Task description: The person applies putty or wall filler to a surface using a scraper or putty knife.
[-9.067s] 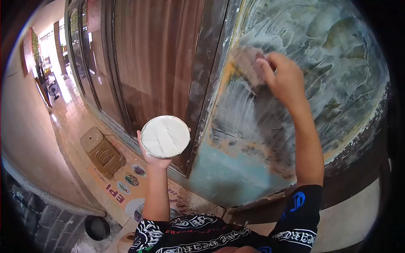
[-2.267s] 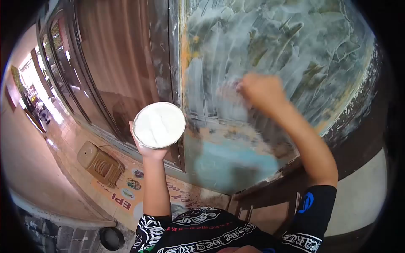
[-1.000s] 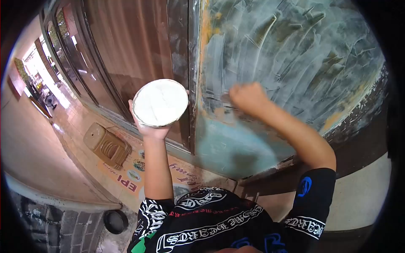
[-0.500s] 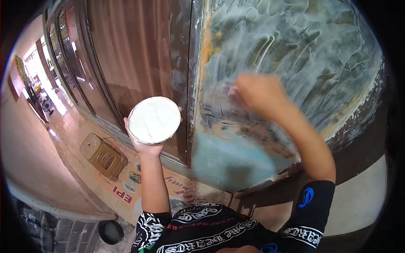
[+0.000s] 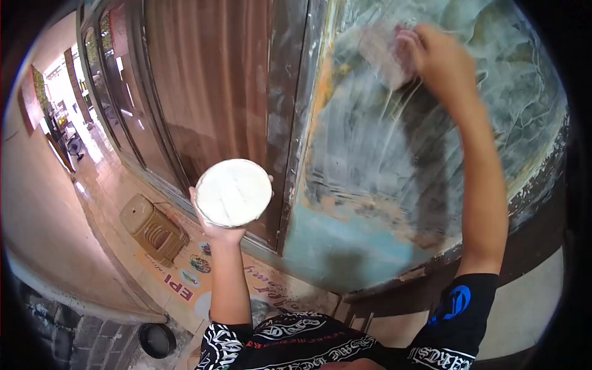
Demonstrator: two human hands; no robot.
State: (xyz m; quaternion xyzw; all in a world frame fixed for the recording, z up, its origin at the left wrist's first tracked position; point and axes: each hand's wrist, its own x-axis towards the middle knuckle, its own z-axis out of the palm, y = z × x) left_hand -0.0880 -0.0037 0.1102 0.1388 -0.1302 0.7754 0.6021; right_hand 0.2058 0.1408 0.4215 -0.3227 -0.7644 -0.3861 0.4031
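Observation:
My left hand (image 5: 221, 232) is closed around a round tub of white paste (image 5: 235, 192) from below, its top tilted toward me. The paste has a line across its surface. Higher up on the right, my right hand (image 5: 441, 58) grips a flat, pinkish-grey spreader (image 5: 387, 54), blurred by motion, against the wall (image 5: 376, 135). Streaky whitish smears and ridges cover the wall's grey-green surface, with orange-brown patches along its edge. Below the smears, a band of plain light blue shows.
Left of the wall stands a dark-framed glass door (image 5: 209, 80) with a brown curtain behind it. On the tiled floor are a tan plastic stool (image 5: 154, 228) and a printed banner (image 5: 191, 277). A black round pan (image 5: 157, 340) lies at lower left.
My right hand has moved up and to the right across the wall with the spreader. The tub in my left hand appears slightly lower and further right, as the whole view has shifted.

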